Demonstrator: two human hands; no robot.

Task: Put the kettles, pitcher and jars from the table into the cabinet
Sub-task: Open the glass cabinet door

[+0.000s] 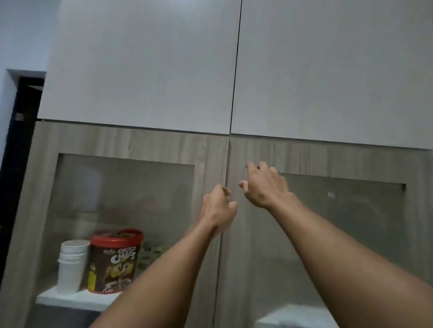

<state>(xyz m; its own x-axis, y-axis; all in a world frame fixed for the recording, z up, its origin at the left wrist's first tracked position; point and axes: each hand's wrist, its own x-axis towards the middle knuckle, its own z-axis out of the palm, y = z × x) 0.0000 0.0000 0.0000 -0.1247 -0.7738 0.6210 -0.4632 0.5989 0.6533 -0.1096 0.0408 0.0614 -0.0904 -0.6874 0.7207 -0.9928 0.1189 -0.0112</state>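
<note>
A wooden cabinet with two glass-panelled doors fills the view; the left door [124,144] and the right door [338,159] are both closed. My left hand [218,210] is raised at the seam between the doors, fingers curled by the left door's inner edge, holding nothing that I can see. My right hand [263,186] reaches to the right door's inner frame with its fingers spread. No kettle, pitcher or jar is in view.
Behind the left glass, a stack of white paper cups [72,265] and a red-lidded Choco Chips tub [114,260] stand on a white shelf [72,299]. Two plain grey upper doors [146,56] sit above. A dark doorway [14,149] lies left.
</note>
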